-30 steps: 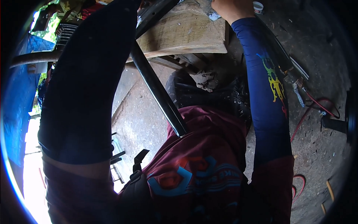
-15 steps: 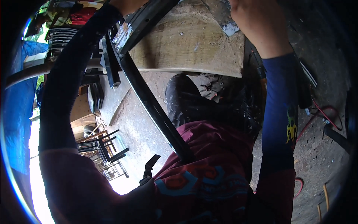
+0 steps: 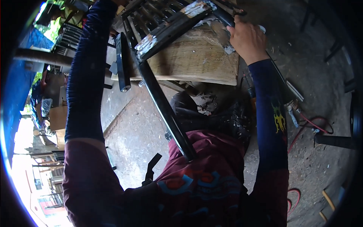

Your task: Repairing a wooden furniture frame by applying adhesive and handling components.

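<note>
A black chair frame [image 3: 170,36] with slats [image 3: 151,17] lies tilted on a wooden board. White filler patches [image 3: 146,45] cover its corner joints. One long black leg [image 3: 162,100] slants down until its end meets my shirt front. My right hand [image 3: 247,39] is closed round another black leg [image 3: 223,15] at the upper right; some fingers are hidden. Only a sliver of my left hand [image 3: 120,2] shows at the top edge, beside the chair's far left side, so its fingers cannot be made out.
The worn wooden board [image 3: 211,68] stands over a concrete floor. A red hose [image 3: 315,128] curls on the right, near metal rods [image 3: 295,90]. More slatted black chairs [image 3: 70,36] stand at the left, by a blue tarp [image 3: 19,94]. Small scraps [image 3: 208,102] litter the floor under the board.
The view has shifted, so more of the chair and its slats shows. My right hand appears lower and further left, with its fingers now visible. My left arm has straightened upward.
</note>
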Demonstrator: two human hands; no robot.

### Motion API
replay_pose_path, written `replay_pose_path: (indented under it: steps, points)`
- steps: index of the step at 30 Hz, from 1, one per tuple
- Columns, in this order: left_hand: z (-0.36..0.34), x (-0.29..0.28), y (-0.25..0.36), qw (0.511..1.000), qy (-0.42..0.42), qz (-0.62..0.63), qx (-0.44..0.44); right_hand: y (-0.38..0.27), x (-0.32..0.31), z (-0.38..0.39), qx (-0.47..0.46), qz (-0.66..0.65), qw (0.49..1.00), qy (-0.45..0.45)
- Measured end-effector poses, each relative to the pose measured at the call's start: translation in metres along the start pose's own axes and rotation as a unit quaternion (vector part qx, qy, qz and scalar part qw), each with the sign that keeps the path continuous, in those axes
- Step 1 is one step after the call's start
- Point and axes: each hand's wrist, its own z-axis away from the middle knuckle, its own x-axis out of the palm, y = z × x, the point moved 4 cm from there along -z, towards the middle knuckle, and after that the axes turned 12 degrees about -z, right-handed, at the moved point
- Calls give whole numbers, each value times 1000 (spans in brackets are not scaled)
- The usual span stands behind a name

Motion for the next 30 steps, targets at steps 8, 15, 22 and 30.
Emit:
replay_pose_path:
  steps: [8,15,22,30]
  points:
    - [202,102,-15,905,60,390,-160,-128,-18,54,2,-599,798,-67]
    - [259,129,-36,777,122,592,-177,-138,22,76,66,-650,753,76]
    - [276,116,-27,744,158,634,-142,-152,16,80,37,-595,802,27]
    - [286,124,-22,753,137,622,-165,-150,14,78,81,-603,793,10]
